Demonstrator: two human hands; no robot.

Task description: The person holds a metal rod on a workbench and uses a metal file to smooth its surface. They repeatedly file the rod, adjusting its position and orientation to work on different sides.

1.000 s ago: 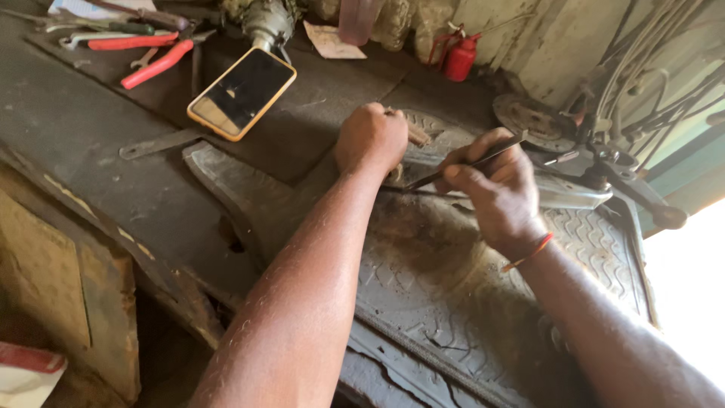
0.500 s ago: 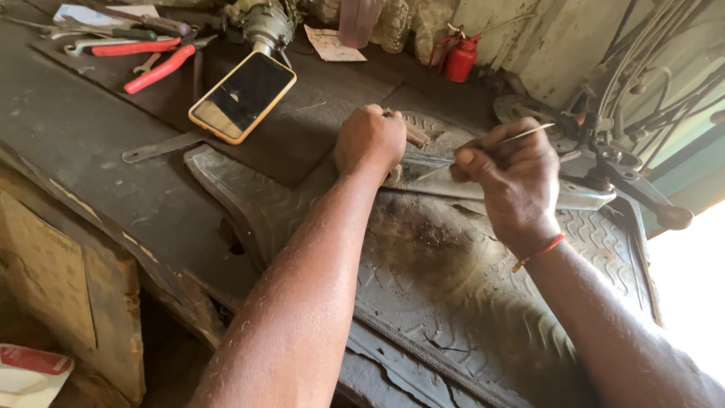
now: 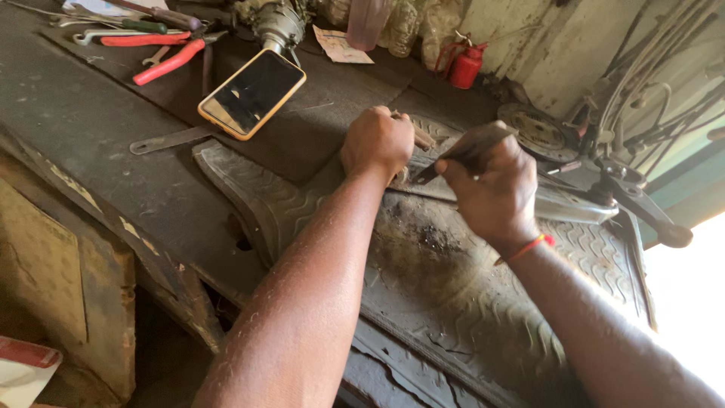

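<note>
My left hand (image 3: 376, 141) is closed in a fist on a small wooden-handled piece (image 3: 420, 137), pressing down at the far edge of a dirty ribbed rubber mat (image 3: 468, 295). My right hand (image 3: 491, 185) grips a thin dark metal tool (image 3: 470, 148), its tip pointing down toward a flat metal bar (image 3: 559, 202) that lies across the mat. A red band circles my right wrist. What lies under my left fist is hidden.
A phone in an orange case (image 3: 251, 94) lies screen-up on the dark workbench (image 3: 91, 121). Red-handled pliers (image 3: 172, 60), screwdrivers and a flat wrench (image 3: 170, 140) lie at the back left. A red oil can (image 3: 466, 66) and a round metal disc (image 3: 538, 130) stand behind.
My right hand has turned the thin tool from pointing out to the right to pointing down toward my left fist. The left hand has stayed in place.
</note>
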